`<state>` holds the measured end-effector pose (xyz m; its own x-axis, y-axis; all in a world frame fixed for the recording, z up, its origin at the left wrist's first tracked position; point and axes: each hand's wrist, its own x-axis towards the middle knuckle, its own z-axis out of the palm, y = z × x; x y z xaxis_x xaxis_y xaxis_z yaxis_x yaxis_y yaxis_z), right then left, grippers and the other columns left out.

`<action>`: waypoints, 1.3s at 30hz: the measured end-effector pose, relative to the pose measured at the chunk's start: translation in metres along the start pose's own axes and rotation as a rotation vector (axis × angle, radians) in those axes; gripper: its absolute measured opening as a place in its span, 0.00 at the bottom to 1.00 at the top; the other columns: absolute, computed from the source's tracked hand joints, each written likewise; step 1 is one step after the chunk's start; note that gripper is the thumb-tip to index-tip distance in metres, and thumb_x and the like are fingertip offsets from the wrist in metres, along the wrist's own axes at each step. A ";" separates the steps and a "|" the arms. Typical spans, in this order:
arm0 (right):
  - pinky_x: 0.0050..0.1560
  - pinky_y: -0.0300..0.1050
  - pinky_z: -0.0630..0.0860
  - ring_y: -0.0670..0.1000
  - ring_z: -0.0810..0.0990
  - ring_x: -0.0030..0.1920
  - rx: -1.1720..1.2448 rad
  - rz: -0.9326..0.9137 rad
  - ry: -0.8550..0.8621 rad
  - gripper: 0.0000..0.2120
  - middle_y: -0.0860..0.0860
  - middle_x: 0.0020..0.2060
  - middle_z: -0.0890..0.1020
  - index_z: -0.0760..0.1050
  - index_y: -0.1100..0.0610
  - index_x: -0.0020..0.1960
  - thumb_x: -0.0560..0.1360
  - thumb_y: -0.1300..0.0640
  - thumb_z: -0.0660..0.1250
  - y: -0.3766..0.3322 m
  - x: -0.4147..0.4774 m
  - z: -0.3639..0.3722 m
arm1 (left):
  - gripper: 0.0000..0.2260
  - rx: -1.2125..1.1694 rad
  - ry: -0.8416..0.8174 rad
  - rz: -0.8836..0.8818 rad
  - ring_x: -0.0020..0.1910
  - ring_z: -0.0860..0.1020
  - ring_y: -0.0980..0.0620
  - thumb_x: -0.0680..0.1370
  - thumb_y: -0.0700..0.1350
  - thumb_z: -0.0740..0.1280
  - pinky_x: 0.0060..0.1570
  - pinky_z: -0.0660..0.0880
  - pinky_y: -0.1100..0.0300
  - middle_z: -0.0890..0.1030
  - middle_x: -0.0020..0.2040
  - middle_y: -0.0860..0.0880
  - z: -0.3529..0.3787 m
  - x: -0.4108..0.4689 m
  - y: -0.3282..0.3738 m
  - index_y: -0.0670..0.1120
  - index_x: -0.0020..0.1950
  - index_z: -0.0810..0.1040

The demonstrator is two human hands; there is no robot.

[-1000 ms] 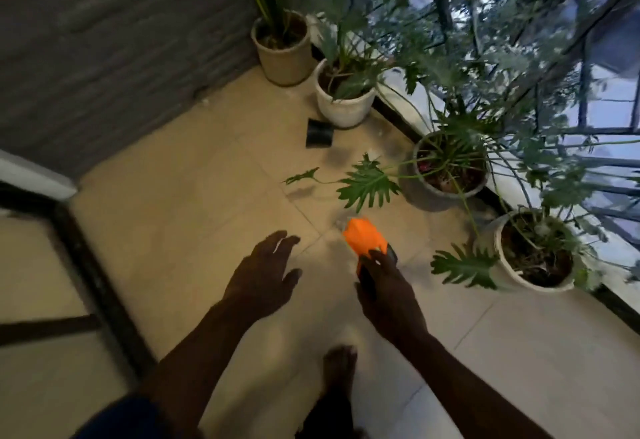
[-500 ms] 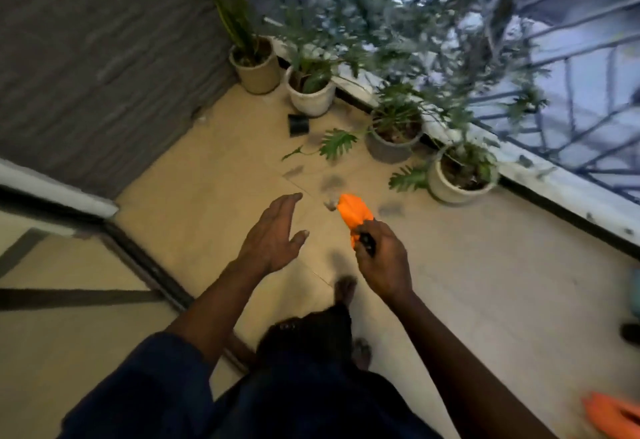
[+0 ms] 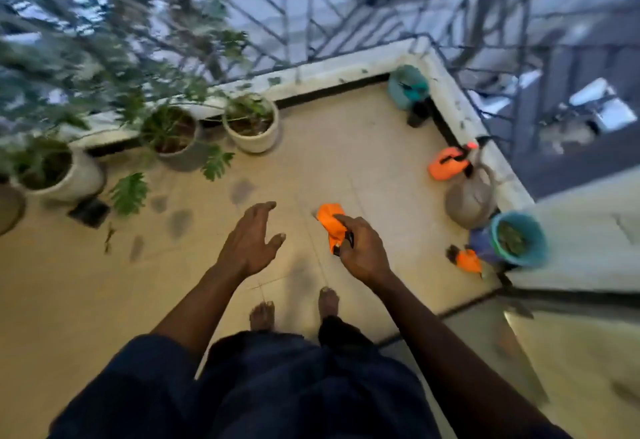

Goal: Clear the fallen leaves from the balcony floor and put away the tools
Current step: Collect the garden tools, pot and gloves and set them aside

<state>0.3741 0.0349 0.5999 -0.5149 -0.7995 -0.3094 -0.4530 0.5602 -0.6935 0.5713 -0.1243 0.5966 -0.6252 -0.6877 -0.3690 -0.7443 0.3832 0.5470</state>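
Note:
My right hand (image 3: 363,251) grips the dark handle of an orange hand tool (image 3: 332,222) and holds it above the tiled balcony floor (image 3: 374,161). My left hand (image 3: 251,241) hovers beside it with fingers spread and holds nothing. A teal bucket (image 3: 533,255) with green leaves inside stands at the right wall. Beside it on the floor lies a small orange tool (image 3: 467,260). A stray leaf (image 3: 109,237) lies on the floor at the left.
White pots with plants (image 3: 252,126) line the railing kerb at the left and back. A grey sprayer jug (image 3: 469,201) with an orange top (image 3: 446,163) and a teal container (image 3: 407,86) stand along the right kerb. A dark small pot (image 3: 90,211) lies tipped. My bare feet (image 3: 294,307) stand mid-floor.
The view has swung right, so the right corner with bucket and sprayer now shows. My right hand keeps its grip on the orange tool; my left hand stays spread.

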 end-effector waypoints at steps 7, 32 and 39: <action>0.43 0.27 0.70 0.53 0.79 0.50 0.237 0.414 0.427 0.23 0.52 0.50 0.80 0.80 0.54 0.67 0.74 0.68 0.67 0.039 -0.088 -0.005 | 0.28 0.101 -0.293 0.360 0.75 0.68 0.45 0.82 0.52 0.68 0.72 0.68 0.49 0.67 0.78 0.46 0.040 0.029 0.059 0.49 0.80 0.64; 0.44 0.50 0.79 0.57 0.82 0.42 0.512 0.967 0.757 0.07 0.53 0.41 0.82 0.79 0.52 0.49 0.71 0.56 0.70 0.294 -0.061 -0.142 | 0.19 0.362 -0.797 0.395 0.65 0.79 0.47 0.83 0.55 0.68 0.64 0.76 0.53 0.80 0.68 0.48 0.247 0.179 0.328 0.52 0.72 0.74; 0.47 0.50 0.75 0.62 0.80 0.48 0.313 0.938 0.583 0.17 0.55 0.51 0.79 0.76 0.52 0.54 0.67 0.62 0.60 0.426 0.014 -0.141 | 0.25 0.484 -0.898 0.447 0.64 0.79 0.46 0.79 0.59 0.63 0.63 0.75 0.51 0.79 0.68 0.48 0.384 0.292 0.354 0.52 0.74 0.72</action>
<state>0.0708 0.2930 0.3917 -0.8500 0.1718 -0.4980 0.4456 0.7387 -0.5057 0.0355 0.0476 0.3939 -0.6566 0.1934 -0.7290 -0.3004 0.8195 0.4880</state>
